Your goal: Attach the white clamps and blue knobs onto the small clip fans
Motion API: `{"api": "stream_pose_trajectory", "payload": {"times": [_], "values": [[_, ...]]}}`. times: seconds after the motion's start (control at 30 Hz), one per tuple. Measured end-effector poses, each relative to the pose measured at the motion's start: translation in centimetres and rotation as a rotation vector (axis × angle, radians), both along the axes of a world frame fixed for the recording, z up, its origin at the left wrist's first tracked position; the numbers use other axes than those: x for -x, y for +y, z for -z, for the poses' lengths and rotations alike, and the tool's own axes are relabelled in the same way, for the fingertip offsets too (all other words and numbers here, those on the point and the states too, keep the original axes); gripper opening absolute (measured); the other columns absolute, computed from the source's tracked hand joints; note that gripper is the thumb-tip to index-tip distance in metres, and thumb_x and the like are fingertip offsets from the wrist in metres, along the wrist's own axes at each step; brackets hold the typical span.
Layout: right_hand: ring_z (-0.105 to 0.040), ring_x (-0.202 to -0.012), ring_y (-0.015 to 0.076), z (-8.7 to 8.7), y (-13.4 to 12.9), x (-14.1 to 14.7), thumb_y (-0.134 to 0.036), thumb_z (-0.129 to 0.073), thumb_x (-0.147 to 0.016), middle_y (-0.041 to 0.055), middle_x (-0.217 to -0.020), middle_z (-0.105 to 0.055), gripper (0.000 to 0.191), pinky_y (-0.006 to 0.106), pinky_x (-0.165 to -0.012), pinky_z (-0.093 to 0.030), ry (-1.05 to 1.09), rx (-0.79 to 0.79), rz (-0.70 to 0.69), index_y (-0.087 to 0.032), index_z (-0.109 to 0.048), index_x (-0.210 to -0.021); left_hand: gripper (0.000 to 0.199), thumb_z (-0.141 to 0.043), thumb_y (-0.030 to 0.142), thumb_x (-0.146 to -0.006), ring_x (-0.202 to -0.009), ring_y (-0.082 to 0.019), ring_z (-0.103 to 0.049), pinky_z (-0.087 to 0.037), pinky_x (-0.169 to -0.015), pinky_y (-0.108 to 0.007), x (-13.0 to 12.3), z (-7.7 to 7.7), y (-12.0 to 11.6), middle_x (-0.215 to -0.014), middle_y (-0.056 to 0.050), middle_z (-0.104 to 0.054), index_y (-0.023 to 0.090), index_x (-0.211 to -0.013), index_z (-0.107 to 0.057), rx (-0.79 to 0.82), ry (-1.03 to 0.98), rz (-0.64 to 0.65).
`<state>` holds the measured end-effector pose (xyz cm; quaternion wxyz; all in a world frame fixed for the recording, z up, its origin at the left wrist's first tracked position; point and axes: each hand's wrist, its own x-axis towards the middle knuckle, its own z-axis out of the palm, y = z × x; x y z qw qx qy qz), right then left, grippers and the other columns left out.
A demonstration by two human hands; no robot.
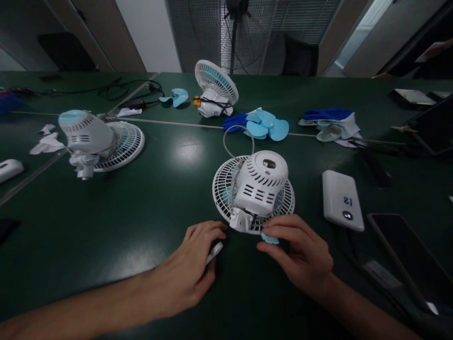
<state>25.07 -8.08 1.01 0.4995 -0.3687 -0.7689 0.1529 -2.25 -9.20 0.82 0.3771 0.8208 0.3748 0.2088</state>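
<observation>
A white fan point(260, 186) lies face down on its round grille, its vented motor housing upward and a pale cable looped behind it. At the grille's near edge, my right hand point(300, 250) pinches a small light-blue plastic piece point(270, 239) between thumb and fingers. My left hand point(196, 267) rests on the table to the left, closed around a small white plastic piece point(214, 252); most of that piece is hidden by the fingers. The fingertips of this hand come close to the fan's white bracket point(240, 220). Whether they touch it, I cannot tell.
On the green table point(170, 203) lie a second fan point(88, 134) at left, a third fan point(215, 89) behind, light-blue fan blades point(267, 125) and gloves point(331, 123). To the right are a white power bank point(342, 199) and a dark phone point(406, 255).
</observation>
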Motion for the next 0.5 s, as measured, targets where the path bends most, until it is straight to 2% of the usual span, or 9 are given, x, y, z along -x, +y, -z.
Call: {"api": "stream_pose_trajectory", "payload": {"times": [0.1,0.2,0.27,0.4,0.5], "values": [[-0.073,-0.087,0.0179,0.0,-0.1,0.2,-0.005,-0.076,-0.081,0.0045,-0.099,-0.073,0.04,0.029,-0.075,-0.064,0.029,-0.017,-0.017,-0.023,-0.066,-0.114,0.058,-0.055,0.009,-0.09,-0.13,-0.026,-0.053,-0.054,-0.106,-0.048,0.0,0.6,-0.5,-0.145,-0.013,-0.045,0.031,-0.139,-0.036,0.068,-0.124,-0.075],[-0.075,-0.09,0.0184,-0.2,-0.2,0.3,-0.002,-0.074,-0.081,0.0052,-0.102,-0.075,0.043,0.03,-0.078,-0.065,0.035,-0.041,-0.075,-0.022,-0.065,-0.117,0.053,-0.066,0.015,-0.089,-0.122,-0.024,-0.059,-0.061,-0.097,-0.04,-0.4,0.7,-0.7,-0.137,-0.01,-0.051,0.034,-0.133,-0.045,0.086,-0.246,-0.176],[-0.075,-0.094,0.0199,-0.4,-0.1,0.3,-0.002,-0.073,-0.082,0.0056,-0.103,-0.077,0.041,0.034,-0.081,-0.065,0.038,-0.063,-0.107,-0.023,-0.064,-0.117,0.047,-0.068,0.017,-0.088,-0.114,-0.024,-0.062,-0.063,-0.089,-0.038,-0.8,0.4,-0.6,-0.131,-0.008,-0.055,0.034,-0.128,-0.052,0.04,-0.262,-0.221],[-0.074,-0.104,0.0232,-0.4,0.2,0.4,-0.005,-0.071,-0.085,0.0051,-0.109,-0.078,0.04,0.041,-0.085,-0.064,0.02,-0.056,-0.109,-0.026,-0.063,-0.117,0.043,-0.069,0.02,-0.087,-0.101,-0.024,-0.065,-0.064,-0.073,-0.036,-1.4,-0.3,-0.2,-0.13,-0.01,-0.054,0.033,-0.125,-0.058,-0.001,-0.249,-0.253],[-0.073,-0.106,0.0233,-0.2,0.3,0.6,-0.006,-0.071,-0.085,0.0049,-0.11,-0.078,0.038,0.041,-0.086,-0.064,0.023,-0.035,-0.108,-0.027,-0.063,-0.116,0.036,-0.073,0.02,-0.084,-0.098,-0.025,-0.064,-0.062,-0.067,-0.035,-1.7,-0.6,0.4,-0.124,-0.011,-0.055,0.031,-0.116,-0.062,-0.059,-0.233,-0.211]]}}
